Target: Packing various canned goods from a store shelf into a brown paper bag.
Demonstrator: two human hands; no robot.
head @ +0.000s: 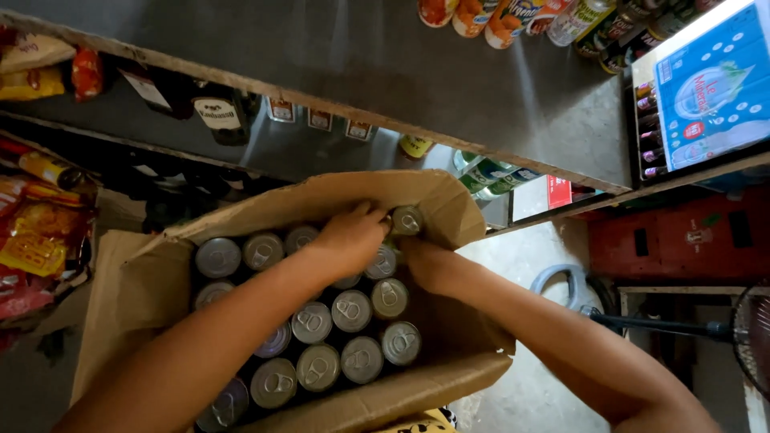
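Open brown cardboard box (pixel 417 385) sits low in view, packed w/ upright silver-topped metal cans (pixel 333 337) in rows, pull-tabs up. Left hand (pixel 353 236) reaches into the box's far right corner, fingers curled down over the can tops; what exactly it grips can't be told. Right hand (pixel 429 261) is just beside it at the same corner, fingers hidden behind the left hand & a can, so open or closed can't be told. One greenish-topped can (pixel 407 219) sits at that corner, against the box's far flap, touching or nearly touching both hands. Beyond the box, a grey metal shelf (pixel 449 88) w/ bottles (pixel 485 172) under it; red crate (pixel 682 236) to the box's right.
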